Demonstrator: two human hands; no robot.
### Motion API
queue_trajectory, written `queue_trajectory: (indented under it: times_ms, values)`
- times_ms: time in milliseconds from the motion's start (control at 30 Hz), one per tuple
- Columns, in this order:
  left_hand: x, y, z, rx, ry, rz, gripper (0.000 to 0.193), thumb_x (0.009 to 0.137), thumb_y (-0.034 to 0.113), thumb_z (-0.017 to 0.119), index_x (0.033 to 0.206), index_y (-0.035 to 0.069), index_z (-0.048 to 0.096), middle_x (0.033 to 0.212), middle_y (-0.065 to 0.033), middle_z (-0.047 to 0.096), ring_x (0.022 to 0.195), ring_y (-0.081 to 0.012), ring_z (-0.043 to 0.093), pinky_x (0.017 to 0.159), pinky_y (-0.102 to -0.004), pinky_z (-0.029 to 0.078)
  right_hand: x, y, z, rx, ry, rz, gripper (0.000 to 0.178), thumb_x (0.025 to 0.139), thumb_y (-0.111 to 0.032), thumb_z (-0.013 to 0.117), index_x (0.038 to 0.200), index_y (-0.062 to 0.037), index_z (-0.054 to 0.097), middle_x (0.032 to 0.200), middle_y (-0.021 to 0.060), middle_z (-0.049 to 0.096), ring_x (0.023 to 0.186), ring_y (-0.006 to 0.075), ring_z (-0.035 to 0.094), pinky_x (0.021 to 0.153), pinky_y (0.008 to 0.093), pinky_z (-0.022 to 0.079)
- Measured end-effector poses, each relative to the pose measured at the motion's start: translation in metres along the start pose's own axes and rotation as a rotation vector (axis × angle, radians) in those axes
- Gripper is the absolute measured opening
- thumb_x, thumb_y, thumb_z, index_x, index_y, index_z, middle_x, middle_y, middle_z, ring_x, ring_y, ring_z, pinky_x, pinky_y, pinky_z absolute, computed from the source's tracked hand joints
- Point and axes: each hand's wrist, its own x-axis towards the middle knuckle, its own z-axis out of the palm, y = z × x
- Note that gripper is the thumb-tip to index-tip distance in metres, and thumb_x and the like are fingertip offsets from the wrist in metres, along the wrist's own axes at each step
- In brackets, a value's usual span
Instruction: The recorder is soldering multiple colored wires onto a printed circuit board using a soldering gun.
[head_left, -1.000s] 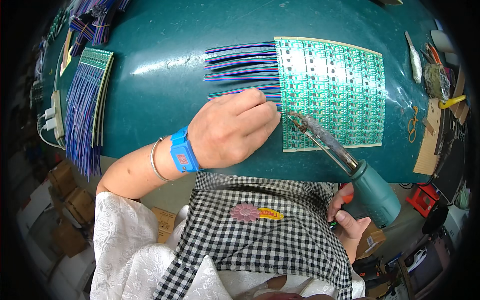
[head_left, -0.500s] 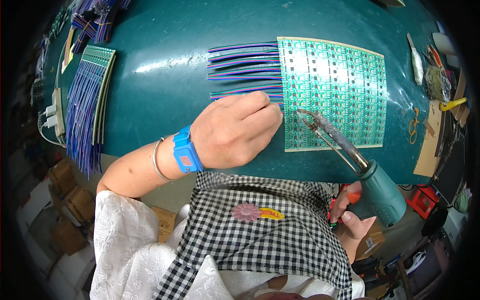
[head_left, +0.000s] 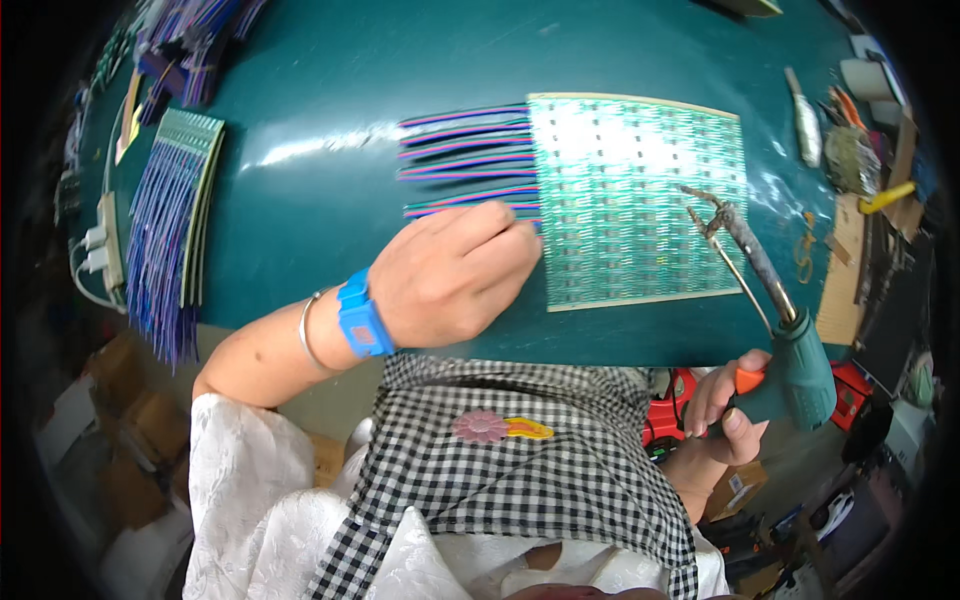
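Observation:
A green circuit board panel (head_left: 640, 240) with rows of small parts lies on the green table. Several flat multicoloured wire strips (head_left: 465, 155) extend from its left edge. My left hand (head_left: 455, 270), wearing a blue wrist strap (head_left: 363, 315), pinches a wire strip at that edge; the fingers hide most of the strip. In my right hand (head_left: 725, 408), low at the right by the table's front edge, is a soldering gun (head_left: 800, 365) with a green body and orange trigger. Its metal tip stands over the right part of the panel.
A stack of wired boards (head_left: 180, 190) hangs over the table's left side, near a power strip (head_left: 108, 250). Wire bundles (head_left: 190, 50) lie at the far left. Along the right are a cardboard strip (head_left: 842, 270), rubber bands (head_left: 805, 245) and a yellow-handled tool (head_left: 887, 197).
The soldering gun's tip has moved right and away from the panel's left part, with my right hand shifting right and up. In view, the panel and left hand sit slightly further left.

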Motion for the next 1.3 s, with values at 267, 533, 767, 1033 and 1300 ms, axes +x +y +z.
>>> queue_trajectory:
  times_ms: [267, 533, 767, 1033, 1300]
  values:
    - [0.020, 0.012, -0.011, 0.037, -0.028, -0.044, 0.035, 0.064, 0.001, 0.066, 0.098, -0.006, 0.069, 0.096, -0.0152, 0.064, 0.082, -0.0290, 0.064, 0.066, -0.0371, 0.055, 0.032, -0.052, -0.036, -0.024, 0.121, -0.418, 0.054, 0.089, -0.012, 0.059, 0.135, 0.0070, 0.038, 0.072, 0.0094, 0.048, 0.051, 0.0155, 0.049, 0.038, 0.0262, 0.044]
    - [0.019, 0.016, -0.023, -0.065, -0.023, -0.440, 0.017, 0.076, 0.002, 0.077, 0.091, 0.001, 0.069, 0.079, -0.0131, 0.065, 0.071, -0.0320, 0.064, 0.063, -0.0383, 0.052, 0.100, -0.071, -0.067, -0.417, 0.583, -0.509, 0.027, 0.091, -0.010, 0.058, 0.115, 0.0023, 0.056, 0.076, 0.0050, 0.052, 0.058, 0.0133, 0.049, 0.050, 0.0261, 0.040]
    - [-0.005, 0.010, -0.022, -0.013, 0.093, -0.459, 0.015, 0.070, 0.003, 0.079, 0.082, 0.005, 0.071, 0.076, -0.0070, 0.064, 0.073, -0.0251, 0.062, 0.066, -0.0368, 0.049, 0.067, -0.045, -0.075, -0.255, 0.278, -0.467, 0.050, 0.095, -0.010, 0.051, 0.141, 0.0040, 0.036, 0.079, 0.0070, 0.049, 0.060, 0.0130, 0.049, 0.050, 0.0246, 0.043]
    - [-0.012, 0.014, -0.048, 0.144, -0.002, -0.549, 0.015, 0.069, 0.006, 0.080, 0.081, 0.007, 0.071, 0.078, -0.0028, 0.065, 0.075, -0.0228, 0.061, 0.066, -0.0363, 0.045, 0.063, -0.008, -0.028, -0.159, 0.135, -0.299, 0.064, 0.087, -0.015, 0.063, 0.140, 0.0077, 0.036, 0.080, 0.0093, 0.051, 0.063, 0.0164, 0.053, 0.052, 0.0261, 0.046]
    - [0.003, 0.026, -0.018, 0.057, -0.215, -0.354, 0.062, 0.072, 0.020, 0.077, 0.129, 0.002, 0.060, 0.139, -0.0119, 0.056, 0.135, -0.0351, 0.046, 0.109, -0.0477, 0.040, 0.073, 0.009, -0.014, -0.128, 0.071, -0.251, 0.064, 0.085, -0.017, 0.068, 0.138, 0.0068, 0.038, 0.083, 0.0104, 0.056, 0.106, 0.0316, 0.059, 0.110, 0.0582, 0.037]
